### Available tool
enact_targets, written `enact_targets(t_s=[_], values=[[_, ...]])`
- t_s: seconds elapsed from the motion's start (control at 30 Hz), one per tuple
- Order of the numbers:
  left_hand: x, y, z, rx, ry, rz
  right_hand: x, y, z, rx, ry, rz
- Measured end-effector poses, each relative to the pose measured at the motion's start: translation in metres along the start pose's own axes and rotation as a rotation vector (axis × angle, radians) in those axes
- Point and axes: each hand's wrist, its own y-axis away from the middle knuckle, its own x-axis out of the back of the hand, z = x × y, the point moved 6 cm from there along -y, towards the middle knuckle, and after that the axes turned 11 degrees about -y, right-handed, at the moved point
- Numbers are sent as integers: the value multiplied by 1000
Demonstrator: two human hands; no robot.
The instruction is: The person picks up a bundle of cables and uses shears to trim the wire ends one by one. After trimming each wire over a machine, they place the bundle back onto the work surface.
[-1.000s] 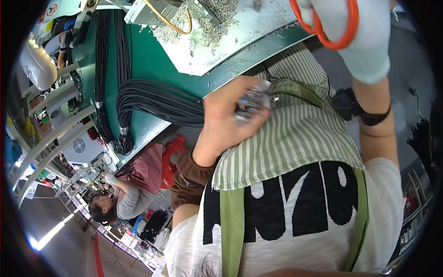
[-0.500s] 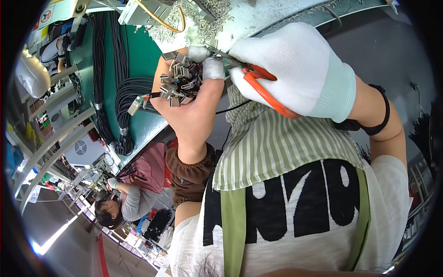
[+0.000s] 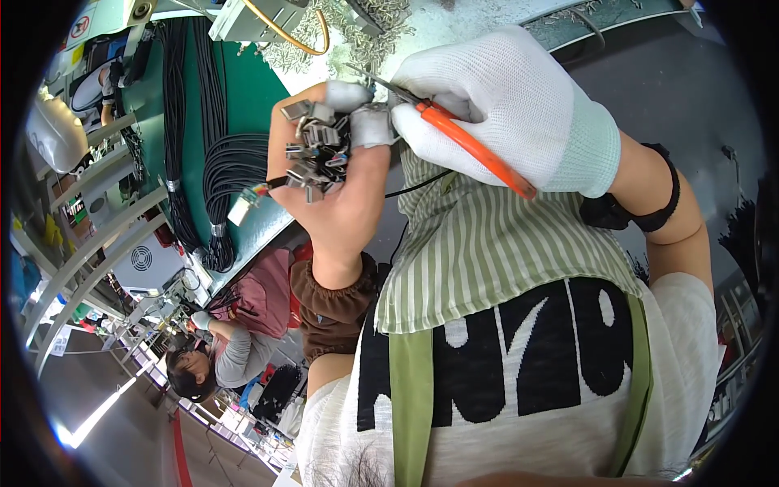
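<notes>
My left hand (image 3: 345, 207), with white wraps on the thumb and a fingertip, is closed round a bunch of cable connectors (image 3: 312, 170) with bare metal plug shells. One loose connector (image 3: 243, 204) with coloured wires sticks out to the left of the hand. In its white knit glove, my right hand (image 3: 511, 105) grips orange-handled snips (image 3: 475, 150). Their thin dark tip points up and left, just above the wrapped fingertips of my left hand. Whether the snips' blades are apart cannot be made out.
Small metal clippings (image 3: 361, 40) lie heaped on the white work surface (image 3: 430, 32). Bundled black cables (image 3: 215, 170) rest on a green table (image 3: 247, 97) to the left. A grey machine (image 3: 260, 24) stands at the far edge. Another person (image 3: 243, 353) works at the lower left.
The snips' tip has shifted up and left, away from the wrapped fingers, and the orange handles look closer together. The connector bunch has turned slightly in my left hand.
</notes>
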Motion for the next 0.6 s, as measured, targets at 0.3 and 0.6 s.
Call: enact_targets(t_s=[0.3, 0.6], values=[[5, -3, -7, 25, 17, 82, 3, -3, -5, 57, 15, 60], [8, -8, -20, 406, 325, -99, 3, -4, -15, 209, 252, 205]])
